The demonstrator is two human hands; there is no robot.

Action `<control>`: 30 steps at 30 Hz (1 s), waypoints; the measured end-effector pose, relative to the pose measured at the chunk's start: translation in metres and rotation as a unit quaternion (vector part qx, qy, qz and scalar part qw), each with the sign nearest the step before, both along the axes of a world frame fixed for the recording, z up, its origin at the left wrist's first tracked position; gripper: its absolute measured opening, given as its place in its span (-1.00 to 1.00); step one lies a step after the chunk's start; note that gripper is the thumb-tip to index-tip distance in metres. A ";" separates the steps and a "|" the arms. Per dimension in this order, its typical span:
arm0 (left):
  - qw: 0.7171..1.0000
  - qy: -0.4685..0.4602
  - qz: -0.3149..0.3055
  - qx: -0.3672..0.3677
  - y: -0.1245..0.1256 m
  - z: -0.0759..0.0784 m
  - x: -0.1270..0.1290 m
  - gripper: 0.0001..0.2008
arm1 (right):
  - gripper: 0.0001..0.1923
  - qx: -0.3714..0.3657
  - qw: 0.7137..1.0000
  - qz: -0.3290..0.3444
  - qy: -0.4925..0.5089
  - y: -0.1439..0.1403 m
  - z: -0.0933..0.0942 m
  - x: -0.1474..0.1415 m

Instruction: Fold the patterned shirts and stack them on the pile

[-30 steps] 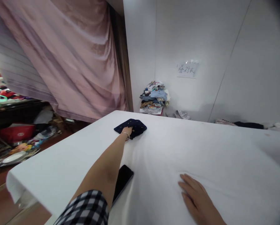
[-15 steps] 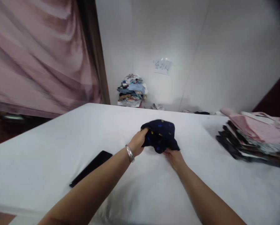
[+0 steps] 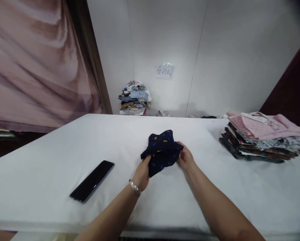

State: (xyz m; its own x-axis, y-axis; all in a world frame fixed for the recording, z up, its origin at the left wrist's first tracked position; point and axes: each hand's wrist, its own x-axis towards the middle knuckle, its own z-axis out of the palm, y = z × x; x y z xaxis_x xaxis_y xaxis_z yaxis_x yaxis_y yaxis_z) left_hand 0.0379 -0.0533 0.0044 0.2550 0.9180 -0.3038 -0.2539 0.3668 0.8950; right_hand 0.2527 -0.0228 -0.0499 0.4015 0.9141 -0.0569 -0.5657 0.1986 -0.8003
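A dark navy cloth garment point(image 3: 162, 150) with blue and yellow spots is bunched up between my two hands, over the middle of the white table. What kind of garment it is I cannot make out. My left hand point(image 3: 143, 172), with a silver bracelet at the wrist, grips its lower left edge, thumb on top. At its right edge my right hand point(image 3: 185, 156) pinches the cloth; some of those fingers are hidden behind it.
A black phone point(image 3: 92, 181) lies on the white table point(image 3: 52, 160) to the left. On the right rises a stack of folded clothes point(image 3: 263, 137), pink on top. Another clothes pile point(image 3: 135, 98) stands beyond the far edge, by a wall with a paper sign point(image 3: 164, 71).
My hands have turned the spotted cloth and brought it slightly left; it hangs differently between them. The left forearm has moved off the phone, which now shows whole. The view has shifted slightly.
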 end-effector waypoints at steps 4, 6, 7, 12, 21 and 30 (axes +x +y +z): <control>0.998 0.002 0.068 0.003 -0.005 -0.015 -0.004 -0.61 | -0.61 0.006 0.999 -0.018 0.035 0.000 0.005 0.017; 0.996 0.029 0.086 -0.027 -0.002 -0.024 -0.012 -0.59 | -0.67 0.022 0.998 -0.038 0.037 -0.001 0.006 0.024; 0.994 0.057 0.090 -0.025 0.000 -0.028 -0.018 -0.58 | -0.70 0.025 0.998 -0.049 0.040 -0.002 0.006 0.025; 0.928 0.305 0.131 0.168 0.003 -0.029 -0.043 -0.46 | -0.76 -0.044 0.997 -0.053 0.037 0.000 -0.001 0.018; 0.729 0.546 -0.023 0.412 0.027 -0.004 0.017 -0.33 | -0.56 -0.090 0.913 -0.140 -0.372 0.001 -0.009 0.015; 0.759 0.551 -0.022 0.346 0.038 -0.026 0.016 -0.77 | -0.40 -0.100 0.908 -0.069 -0.401 -0.001 -0.017 0.020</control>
